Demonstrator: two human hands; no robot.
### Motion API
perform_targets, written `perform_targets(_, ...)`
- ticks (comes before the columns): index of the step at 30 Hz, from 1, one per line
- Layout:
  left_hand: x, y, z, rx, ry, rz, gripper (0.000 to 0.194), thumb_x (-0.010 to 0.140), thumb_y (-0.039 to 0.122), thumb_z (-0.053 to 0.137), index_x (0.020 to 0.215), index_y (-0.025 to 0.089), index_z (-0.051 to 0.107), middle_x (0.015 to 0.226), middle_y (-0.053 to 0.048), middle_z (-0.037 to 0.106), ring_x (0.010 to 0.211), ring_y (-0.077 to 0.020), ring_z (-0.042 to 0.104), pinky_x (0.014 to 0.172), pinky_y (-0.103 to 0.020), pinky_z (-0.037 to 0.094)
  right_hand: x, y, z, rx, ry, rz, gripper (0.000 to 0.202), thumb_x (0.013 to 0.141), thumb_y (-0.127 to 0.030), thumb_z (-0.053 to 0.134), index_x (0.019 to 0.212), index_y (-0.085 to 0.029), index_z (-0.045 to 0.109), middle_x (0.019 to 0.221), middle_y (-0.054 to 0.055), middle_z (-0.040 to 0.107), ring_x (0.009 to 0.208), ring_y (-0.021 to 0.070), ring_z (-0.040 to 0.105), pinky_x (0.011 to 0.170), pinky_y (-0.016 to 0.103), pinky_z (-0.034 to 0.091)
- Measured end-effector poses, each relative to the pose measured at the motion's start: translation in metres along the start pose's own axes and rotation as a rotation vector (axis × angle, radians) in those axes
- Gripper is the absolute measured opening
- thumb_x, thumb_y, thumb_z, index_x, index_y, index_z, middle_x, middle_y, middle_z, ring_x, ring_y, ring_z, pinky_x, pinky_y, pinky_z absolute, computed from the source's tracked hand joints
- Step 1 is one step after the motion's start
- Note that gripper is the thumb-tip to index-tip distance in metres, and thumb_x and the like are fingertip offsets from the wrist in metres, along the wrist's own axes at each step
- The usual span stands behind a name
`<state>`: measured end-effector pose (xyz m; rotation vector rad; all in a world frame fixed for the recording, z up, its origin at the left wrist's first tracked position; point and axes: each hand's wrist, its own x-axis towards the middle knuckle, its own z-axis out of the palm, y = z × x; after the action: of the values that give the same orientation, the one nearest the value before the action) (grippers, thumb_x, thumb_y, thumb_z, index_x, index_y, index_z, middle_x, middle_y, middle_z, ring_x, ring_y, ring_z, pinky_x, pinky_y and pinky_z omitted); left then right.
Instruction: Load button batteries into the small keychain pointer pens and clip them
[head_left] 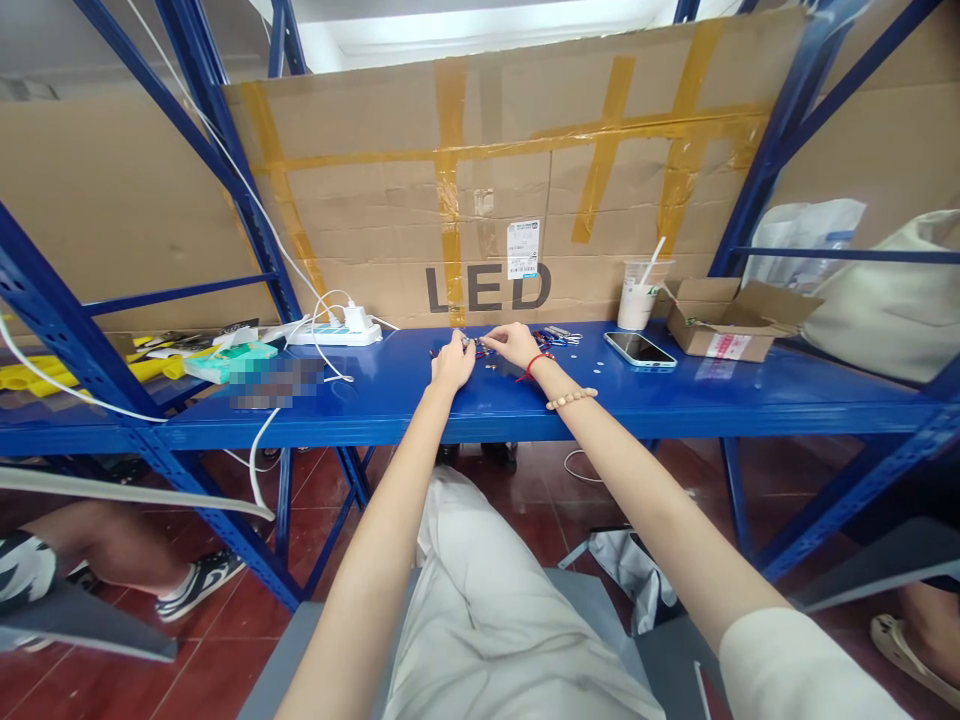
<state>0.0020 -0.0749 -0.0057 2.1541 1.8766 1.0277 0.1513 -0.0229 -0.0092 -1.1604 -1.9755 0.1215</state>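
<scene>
Over the blue shelf (360, 385), my left hand (453, 362) is closed, its thumb and fingertips pinched on something small that I cannot make out. My right hand (514, 346), with a red cord and a beaded bracelet on its wrist, pinches close by on the right. Small shiny bits show between the two sets of fingertips, too tiny to name. Behind and beside the right hand lies a little heap of metallic and coloured pieces (559, 335), some resembling clips or key rings. A few small pale discs (597, 371) are scattered to its right.
A phone (640, 349), a drink cup with a straw (636, 300) and an open cardboard box (724, 325) stand to the right. On the left are a white power strip (337, 331) with cables and a green package (231, 362). Taped cardboard (360, 220) walls off the back.
</scene>
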Motion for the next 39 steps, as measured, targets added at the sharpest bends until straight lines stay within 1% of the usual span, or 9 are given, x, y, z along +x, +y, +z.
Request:
perform_targets(2, 0.0, -0.001, 0.001, 0.015, -0.023, 0.02, 0.022, 0.09, 0.037, 0.029, 0.091, 0.023, 0.046, 0.096, -0.008, 0.065, 0.097, -0.0259, 0.058, 0.077, -0.036, 0.043, 0.0, -0.007, 0.0, 0.096, 0.078, -0.01, 0.033, 0.077, -0.044, 0.056, 0.081, -0.015, 0.072, 0.08, 0.007, 0.071, 0.072, 0.0173, 0.063, 0.066, 0.024, 0.047)
perform_targets(3, 0.001, -0.001, 0.002, 0.023, -0.028, 0.028, 0.022, 0.09, 0.037, 0.029, 0.09, 0.023, 0.046, 0.096, -0.009, 0.065, 0.097, -0.0261, 0.058, 0.077, -0.036, 0.043, -0.001, -0.01, 0.0, 0.161, 0.083, -0.009, 0.037, 0.076, -0.047, 0.056, 0.082, -0.014, 0.072, 0.079, 0.007, 0.071, 0.068, 0.0168, 0.063, 0.063, 0.024, 0.047)
perform_targets(6, 0.001, -0.002, 0.003, 0.04, -0.017, 0.041, 0.021, 0.089, 0.037, 0.031, 0.089, 0.023, 0.047, 0.099, -0.009, 0.064, 0.098, -0.0262, 0.058, 0.077, -0.036, 0.044, -0.003, -0.018, 0.0, 0.357, 0.003, 0.008, 0.048, 0.071, -0.054, 0.057, 0.085, -0.01, 0.071, 0.077, 0.008, 0.07, 0.056, 0.0138, 0.059, 0.053, 0.024, 0.046)
perform_targets(10, 0.0, -0.003, 0.004, 0.054, -0.021, 0.068, 0.018, 0.087, 0.033, 0.035, 0.092, 0.022, 0.049, 0.102, -0.009, 0.064, 0.099, -0.0252, 0.058, 0.078, -0.035, 0.044, -0.006, -0.021, 0.0, 0.48, -0.088, -0.002, 0.054, 0.062, -0.057, 0.062, 0.084, -0.008, 0.071, 0.075, 0.009, 0.069, 0.054, 0.012, 0.055, 0.048, 0.022, 0.043)
perform_targets(20, -0.001, -0.002, 0.001, 0.086, -0.027, 0.046, 0.02, 0.088, 0.03, 0.033, 0.096, 0.021, 0.049, 0.103, -0.01, 0.064, 0.099, -0.0257, 0.058, 0.079, -0.037, 0.044, -0.008, -0.023, -0.003, 0.548, -0.11, 0.016, 0.051, 0.056, -0.055, 0.067, 0.078, -0.01, 0.072, 0.074, 0.009, 0.068, 0.057, 0.0126, 0.054, 0.054, 0.025, 0.046)
perform_targets(24, -0.001, -0.002, 0.001, 0.082, -0.027, 0.044, 0.018, 0.088, 0.03, 0.034, 0.094, 0.021, 0.048, 0.103, -0.009, 0.064, 0.099, -0.0254, 0.058, 0.079, -0.036, 0.045, -0.009, -0.024, -0.003, 0.55, -0.135, -0.011, 0.049, 0.058, -0.054, 0.066, 0.078, -0.009, 0.071, 0.07, 0.007, 0.066, 0.051, 0.0091, 0.048, 0.049, 0.023, 0.042)
perform_targets(28, -0.002, -0.002, 0.0, 0.096, -0.043, 0.035, 0.018, 0.088, 0.03, 0.033, 0.096, 0.022, 0.047, 0.106, -0.008, 0.063, 0.1, -0.0242, 0.058, 0.079, -0.035, 0.045, -0.01, -0.026, -0.004, 0.534, -0.184, -0.006, 0.048, 0.062, -0.055, 0.063, 0.078, -0.01, 0.07, 0.065, 0.005, 0.063, 0.05, 0.0085, 0.046, 0.044, 0.021, 0.038)
perform_targets(35, -0.001, -0.003, 0.001, 0.124, -0.042, 0.017, 0.019, 0.087, 0.03, 0.034, 0.099, 0.021, 0.048, 0.104, -0.009, 0.064, 0.101, -0.024, 0.058, 0.08, -0.035, 0.044, -0.009, -0.025, -0.001, 0.56, -0.255, 0.041, 0.049, 0.06, -0.056, 0.065, 0.078, -0.011, 0.068, 0.057, 0.001, 0.057, 0.049, 0.0085, 0.047, 0.041, 0.02, 0.038)
perform_targets(39, -0.001, -0.004, 0.002, 0.138, -0.007, -0.007, 0.016, 0.086, 0.029, 0.038, 0.094, 0.021, 0.049, 0.099, -0.009, 0.065, 0.098, -0.0237, 0.059, 0.08, -0.034, 0.043, -0.006, -0.021, 0.002, 0.572, -0.242, 0.076, 0.051, 0.062, -0.06, 0.062, 0.081, -0.012, 0.067, 0.068, 0.005, 0.063, 0.052, 0.0089, 0.05, 0.039, 0.018, 0.036)
